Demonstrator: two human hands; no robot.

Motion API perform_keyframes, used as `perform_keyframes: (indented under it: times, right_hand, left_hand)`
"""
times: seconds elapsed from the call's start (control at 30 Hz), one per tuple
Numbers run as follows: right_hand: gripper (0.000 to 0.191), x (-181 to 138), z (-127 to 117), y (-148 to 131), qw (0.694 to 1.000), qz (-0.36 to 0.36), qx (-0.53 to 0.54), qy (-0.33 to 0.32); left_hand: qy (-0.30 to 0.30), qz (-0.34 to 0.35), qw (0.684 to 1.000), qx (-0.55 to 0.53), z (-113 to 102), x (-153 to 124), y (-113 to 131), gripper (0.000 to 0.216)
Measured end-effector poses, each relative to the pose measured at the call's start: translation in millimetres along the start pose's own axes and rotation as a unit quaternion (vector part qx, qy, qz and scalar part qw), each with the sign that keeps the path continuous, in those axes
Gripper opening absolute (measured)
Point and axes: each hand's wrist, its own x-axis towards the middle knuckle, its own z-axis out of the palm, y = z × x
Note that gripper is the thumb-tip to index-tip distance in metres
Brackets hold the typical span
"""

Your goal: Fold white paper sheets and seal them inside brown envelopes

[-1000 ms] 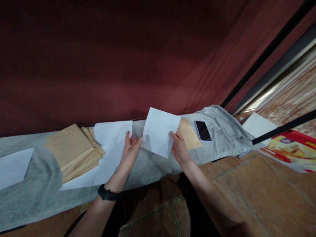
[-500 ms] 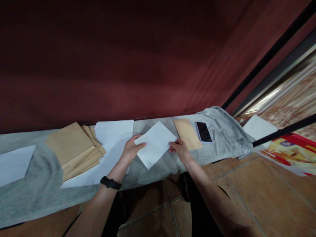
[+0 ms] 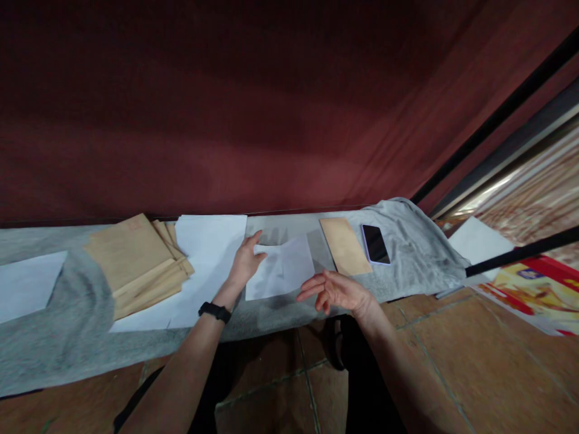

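A small white sheet of paper (image 3: 283, 268) lies flat on the grey cloth (image 3: 67, 337) that covers the long ledge. My left hand (image 3: 246, 262), with a black wristband, rests on the sheet's left edge with its fingers laid flat. Just in front of the sheet's right corner hovers my right hand (image 3: 337, 290), fingers spread and holding nothing. A larger white sheet (image 3: 203, 253) lies directly left of my left hand.
A stack of brown envelopes (image 3: 136, 265) lies to the left, and one single brown envelope (image 3: 344, 245) lies right of the sheet beside a dark phone (image 3: 375, 243). More white paper (image 3: 27, 286) sits far left and another sheet (image 3: 479, 239) far right. Behind is a dark red wall.
The small sheet was held up in both hands, then lowered and laid flat on the cloth. My right hand has let go and drawn back toward me; my left stays on the sheet.
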Motion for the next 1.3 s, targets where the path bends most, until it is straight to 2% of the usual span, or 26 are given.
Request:
perform_keyframes:
  times: [0.07, 0.13, 0.23, 0.3, 0.37, 0.43, 0.5, 0.6, 0.67, 0.77, 0.87, 0.97, 1.13, 1.3]
  right_hand:
    - [0.064, 0.2, 5.2, -4.5, 0.998, -0.043, 0.039, -0.034]
    - [0.059, 6.0, 12.8, -7.1, 0.993, -0.103, 0.059, -0.026]
    - [0.048, 28.7, 23.6, -3.4, 0.972, -0.217, 0.052, 0.072]
    - [0.043, 51.2, 25.7, 4.9, 0.949, -0.261, -0.005, 0.178]
    - [0.038, 74.3, 22.8, 16.1, 0.901, -0.263, -0.141, 0.315]
    - [0.038, 93.0, 17.2, 26.8, 0.830, -0.278, -0.302, 0.377]
    - [0.041, 104.8, 12.0, 35.0, 0.762, -0.285, -0.439, 0.382]
    - [0.048, 110.2, 7.9, 41.5, 0.676, -0.250, -0.581, 0.377]
    - [0.051, 109.1, 7.1, 43.2, 0.630, -0.215, -0.645, 0.376]
    - [0.051, 106.4, 6.1, 44.5, 0.580, -0.177, -0.696, 0.384]
    - [0.053, 104.9, 3.5, 45.7, 0.552, -0.162, -0.709, 0.407]
    - [0.059, 103.1, -1.3, 47.6, 0.538, -0.154, -0.708, 0.431]
    - [0.063, 96.2, -10.7, 53.1, 0.518, -0.151, -0.703, 0.464]
    - [0.062, 85.5, -15.0, 53.4, 0.511, -0.153, -0.696, 0.481]
  left_hand:
    - [0.001, 0.005, 1.000, 0.010, 0.1, 0.2, -0.8, 0.070]
    - [-0.008, 0.010, 1.000, 0.018, 1.9, -0.3, 0.4, 0.070]
    - [-0.028, 0.044, 0.998, 0.035, 6.5, -2.8, 6.2, 0.067]
    - [-0.024, 0.070, 0.995, 0.060, 9.9, -6.5, 13.1, 0.064]
    - [0.000, 0.087, 0.990, 0.108, 14.6, -12.7, 22.3, 0.060]
    - [0.024, 0.103, 0.980, 0.166, 22.4, -22.2, 32.3, 0.054]
    - [0.007, 0.122, 0.972, 0.200, 33.2, -34.3, 40.4, 0.049]
    - [-0.076, 0.138, 0.965, 0.211, 48.7, -51.4, 44.0, 0.051]
    - [-0.096, 0.135, 0.960, 0.225, 53.7, -58.9, 41.1, 0.054]
    - [-0.084, 0.127, 0.955, 0.253, 52.4, -64.1, 34.4, 0.057]
    - [-0.074, 0.114, 0.951, 0.279, 46.9, -66.0, 30.3, 0.060]
    - [-0.064, 0.099, 0.946, 0.301, 42.4, -68.4, 29.0, 0.066]
    - [-0.050, 0.076, 0.944, 0.317, 37.0, -76.0, 26.1, 0.072]
    - [-0.040, 0.081, 0.949, 0.303, 29.8, -76.8, 17.6, 0.067]
